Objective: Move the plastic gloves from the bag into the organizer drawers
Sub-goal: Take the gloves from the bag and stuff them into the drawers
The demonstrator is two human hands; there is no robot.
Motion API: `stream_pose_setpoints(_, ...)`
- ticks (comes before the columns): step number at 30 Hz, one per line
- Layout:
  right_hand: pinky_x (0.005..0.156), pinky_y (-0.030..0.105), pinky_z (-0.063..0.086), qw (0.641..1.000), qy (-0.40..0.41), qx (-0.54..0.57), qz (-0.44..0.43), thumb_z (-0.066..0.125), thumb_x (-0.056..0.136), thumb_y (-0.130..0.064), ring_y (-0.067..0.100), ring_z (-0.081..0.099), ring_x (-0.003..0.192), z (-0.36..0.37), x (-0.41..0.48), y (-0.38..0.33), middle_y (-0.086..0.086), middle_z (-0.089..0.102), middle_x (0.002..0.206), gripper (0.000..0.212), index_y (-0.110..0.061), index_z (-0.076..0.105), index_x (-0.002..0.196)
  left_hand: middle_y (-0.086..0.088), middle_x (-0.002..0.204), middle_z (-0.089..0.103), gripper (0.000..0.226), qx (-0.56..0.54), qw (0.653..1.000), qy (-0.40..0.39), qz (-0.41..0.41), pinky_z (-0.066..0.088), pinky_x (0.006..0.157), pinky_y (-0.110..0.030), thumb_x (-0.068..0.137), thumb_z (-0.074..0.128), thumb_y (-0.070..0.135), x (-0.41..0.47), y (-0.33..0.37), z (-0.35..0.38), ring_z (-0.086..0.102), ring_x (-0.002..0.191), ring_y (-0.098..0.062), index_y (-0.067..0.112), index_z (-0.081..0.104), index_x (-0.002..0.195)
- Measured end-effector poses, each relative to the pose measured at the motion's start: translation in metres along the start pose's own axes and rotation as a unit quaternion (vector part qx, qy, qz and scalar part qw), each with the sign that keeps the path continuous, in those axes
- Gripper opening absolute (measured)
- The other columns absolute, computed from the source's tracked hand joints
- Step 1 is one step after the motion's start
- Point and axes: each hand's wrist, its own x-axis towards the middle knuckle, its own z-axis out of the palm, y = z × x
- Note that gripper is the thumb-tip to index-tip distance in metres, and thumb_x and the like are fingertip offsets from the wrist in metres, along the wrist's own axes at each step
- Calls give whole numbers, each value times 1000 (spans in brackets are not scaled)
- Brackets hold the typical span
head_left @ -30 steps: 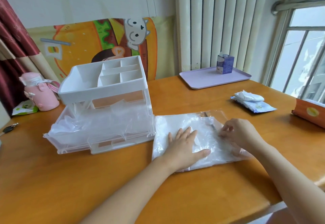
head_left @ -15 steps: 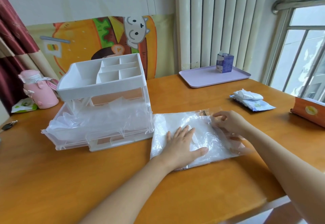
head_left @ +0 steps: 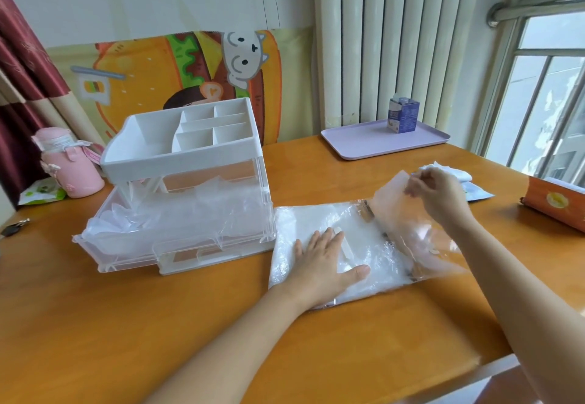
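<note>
A clear bag [head_left: 364, 242] of thin plastic gloves lies flat on the wooden table, right of the organizer. My left hand [head_left: 323, 261] presses flat on the bag with straight fingers. My right hand [head_left: 437, 191] pinches one translucent glove [head_left: 392, 204] and holds it lifted above the bag's right end. The white organizer [head_left: 180, 150] has a divided top tray. Its clear lower drawer [head_left: 133, 245] is pulled out and holds crumpled gloves [head_left: 177, 213].
A pink bottle [head_left: 69, 166] and a green packet [head_left: 39, 191] stand left of the organizer. A lilac tray [head_left: 357, 140] with a small carton [head_left: 403, 115] sits at the back. A tissue pack [head_left: 474, 191] and an orange box [head_left: 557, 204] lie at the right.
My right hand has risen from the bag's right end, drawing one glove up and out. My left hand stays pressed on the bag.
</note>
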Motion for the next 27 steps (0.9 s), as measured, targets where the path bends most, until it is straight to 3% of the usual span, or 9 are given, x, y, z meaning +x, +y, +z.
stream_pose_setpoints(2, 64, 17, 43, 997, 26, 11, -65, 60, 90, -7, 2, 58, 60, -15, -3, -27, 3, 68, 73, 9, -12, 63, 83, 5, 162, -4, 85, -6, 1000, -4, -5, -9, 118, -46, 90, 39, 68, 0, 1, -1, -9, 148, -13, 24, 5, 155)
stream_pose_setpoints(5, 65, 13, 45, 982, -30, -73, -169, 67, 86, -12, -6, 59, 63, -33, -10, -71, -3, 69, 77, 6, -16, 71, 86, 5, 162, 10, 82, -109, 993, 30, 9, 4, 120, -36, 90, 49, 61, -8, 10, -15, 6, 148, -10, 23, 16, 154)
stream_pose_setpoints(8, 62, 11, 42, 944, -122, -193, -237, 73, 82, -21, -8, 56, 66, -42, -21, -114, -20, 62, 69, 1, -22, 74, 82, 11, 154, 29, 74, -228, 964, 125, 62, 22, 107, -15, 87, 59, 54, -26, 34, -44, 27, 140, -5, 28, 29, 149)
stream_pose_setpoints(12, 56, 9, 37, 903, -208, -231, -296, 75, 80, -24, -12, 51, 61, -44, -38, -159, -21, 53, 54, 10, -30, 70, 73, 10, 150, 32, 82, -262, 918, 276, 108, 22, 91, 6, 82, 68, 46, -50, 62, -80, 29, 135, -2, 25, 25, 149)
stream_pose_setpoints(16, 53, 18, 35, 888, -231, -229, -326, 74, 80, -30, 2, 47, 51, -41, -54, -189, -14, 53, 48, 18, -38, 64, 67, 3, 148, 41, 77, -267, 910, 302, 99, 29, 101, -12, 83, 71, 40, -57, 65, -104, 36, 136, -9, 19, 33, 147)
stream_pose_setpoints(18, 53, 22, 35, 883, -236, -222, -338, 71, 83, -31, 5, 45, 46, -43, -59, -199, -13, 52, 46, 22, -39, 58, 66, 1, 126, 62, 40, -250, 910, 319, 91, 40, 92, -15, 87, 69, 28, -58, 57, -111, 54, 119, -12, 17, 57, 124)
stream_pose_setpoints(20, 50, 18, 34, 888, -235, -207, -336, 68, 85, -31, 6, 45, 42, -47, -61, -206, -12, 51, 43, 20, -36, 58, 69, -1, 93, 70, 5, -254, 906, 327, 91, 49, 79, -22, 89, 65, 21, -61, 47, -119, 63, 91, -13, 16, 67, 91)
stream_pose_setpoints(23, 46, 12, 35, 901, -223, -191, -319, 64, 89, -30, 5, 44, 38, -52, -58, -210, -9, 51, 40, 14, -29, 61, 74, 3, 78, 70, 10, -284, 895, 332, 93, 45, 67, -11, 89, 66, 19, -77, 36, -136, 63, 74, -5, 13, 72, 83)
stream_pose_setpoints(27, 46, 18, 35, 913, -243, -178, -276, 62, 89, -37, 7, 40, 37, -56, -53, -216, -3, 55, 43, 12, -27, 62, 81, 6, 73, 72, 12, -337, 863, 357, 117, 47, 69, -10, 90, 64, 13, -99, 26, -173, 66, 71, -2, 14, 71, 80)
